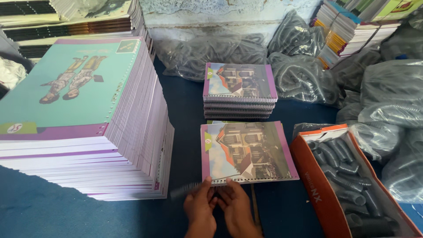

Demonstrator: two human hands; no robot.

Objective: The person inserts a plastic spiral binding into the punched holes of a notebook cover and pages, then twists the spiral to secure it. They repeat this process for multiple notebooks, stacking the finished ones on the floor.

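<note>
Both hands meet at the near edge of a notebook [247, 151] with a house picture on its cover, lying flat on the blue table [53, 211]. The left hand [199, 207] pinches a dark spiral binding coil [187, 189] that juts out to the left along the punched edge; the right hand [235, 207] has its fingers curled against that same edge, touching the left. A tall stack of notebooks [88, 119] stands left, an orange box of coils [348, 185] right, a short finished pile [239, 90] behind
</note>
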